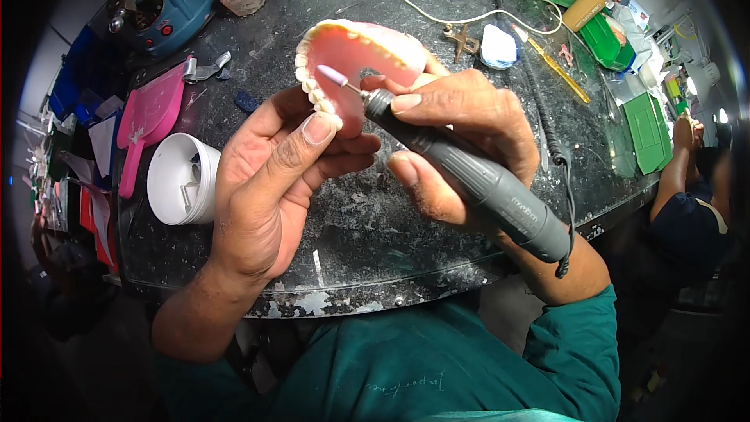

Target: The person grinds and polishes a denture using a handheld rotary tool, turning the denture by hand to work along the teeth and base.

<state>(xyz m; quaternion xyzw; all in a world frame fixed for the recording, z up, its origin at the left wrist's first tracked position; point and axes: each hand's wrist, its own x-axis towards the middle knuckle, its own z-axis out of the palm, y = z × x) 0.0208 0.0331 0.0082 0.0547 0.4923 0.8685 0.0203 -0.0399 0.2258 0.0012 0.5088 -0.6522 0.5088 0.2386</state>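
My left hand (273, 168) grips a large pink denture (351, 47) with a row of cream teeth, its thumb pressed on the teeth at the near end. In my right hand (476, 125) lies a black rotary handpiece (488, 184), thumb and fingers wrapped round its body. Its pale purple grinding bit (332, 75) points up and left, over the denture's pink inner surface; I cannot tell whether it touches. Some fingers of my right hand are behind the denture and hidden. A coiled black cord (553, 137) runs from the handpiece's rear end.
Left of my hands are a white plastic cup (183, 180), a pink dustpan (152, 117) and a blue machine (160, 8). Farther right lie a yellow-handled tool (558, 69), a white block (498, 47) and green trays (647, 133). Another person's arm (678, 160) shows at far right.
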